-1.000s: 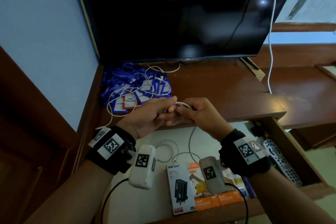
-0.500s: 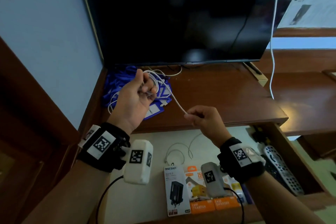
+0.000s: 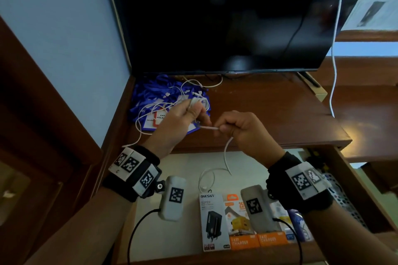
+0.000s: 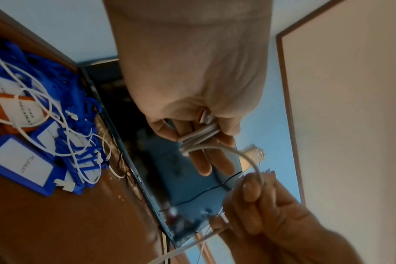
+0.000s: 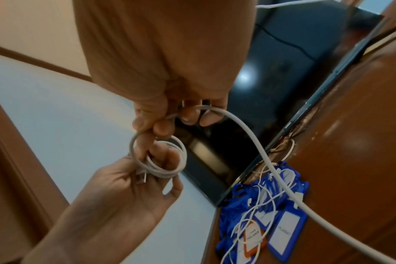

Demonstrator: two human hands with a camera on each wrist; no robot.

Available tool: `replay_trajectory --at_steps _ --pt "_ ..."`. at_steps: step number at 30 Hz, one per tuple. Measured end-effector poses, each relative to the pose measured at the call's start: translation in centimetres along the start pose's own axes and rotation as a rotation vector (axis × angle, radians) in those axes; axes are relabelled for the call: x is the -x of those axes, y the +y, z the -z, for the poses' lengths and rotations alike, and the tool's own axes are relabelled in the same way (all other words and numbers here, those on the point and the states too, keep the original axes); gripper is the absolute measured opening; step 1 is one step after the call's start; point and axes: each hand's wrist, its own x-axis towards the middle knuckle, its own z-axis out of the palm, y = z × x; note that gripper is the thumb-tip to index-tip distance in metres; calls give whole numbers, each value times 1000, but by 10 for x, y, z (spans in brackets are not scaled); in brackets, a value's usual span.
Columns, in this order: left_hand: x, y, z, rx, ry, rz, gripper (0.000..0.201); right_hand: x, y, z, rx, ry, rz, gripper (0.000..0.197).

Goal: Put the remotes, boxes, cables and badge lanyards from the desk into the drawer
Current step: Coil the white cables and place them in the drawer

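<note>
Both our hands are up over the front of the surface [image 3: 269, 114], working one white cable [image 3: 210, 128]. Our left hand [image 3: 181, 122] has its fingers curled round a small coil of that cable, several loops stacked together, with the USB plug [image 5: 141, 177] lying against the palm. Our right hand [image 3: 243, 129] pinches the free run of the cable between thumb and forefinger, just beside the left hand, and the rest of the fingers are curled in. A short stretch of cable runs between the two hands; from the right hand the tail drops into the open drawer [image 3: 366, 211] and ends in a loose loop on its pale floor.

Behind the left hand, at the back left of the surface, lies a heap of blue lanyards [image 3: 155, 92] with blue and orange badge holders [image 4: 23, 164], and more thin white cables [image 4: 57, 114] are tangled over them. In the drawer, along its front edge, boxes [image 3: 215, 221] of chargers lie side by side, and a remote [image 3: 344, 198] lies at the right side. A dark TV [image 3: 226, 17] stands at the back.
</note>
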Motion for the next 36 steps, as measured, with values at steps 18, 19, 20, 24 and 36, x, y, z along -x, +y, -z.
replay_trajectory --at_steps 18,19,20,24,36 --pt "10 7 0 374 -468 147 29 0 21 -6 -365 266 -146 27" --pt "8 7 4 384 -456 138 29 1 22 -6 -388 251 -159 27" --pt "6 7 7 395 -429 130 30 3 24 -7 -414 244 -177 27" --pt "4 12 18 529 -261 100 31 12 44 -13 -518 246 -269 22" --pt "4 5 28 493 -22 55 27 28 71 -9 -36 146 -248 31"
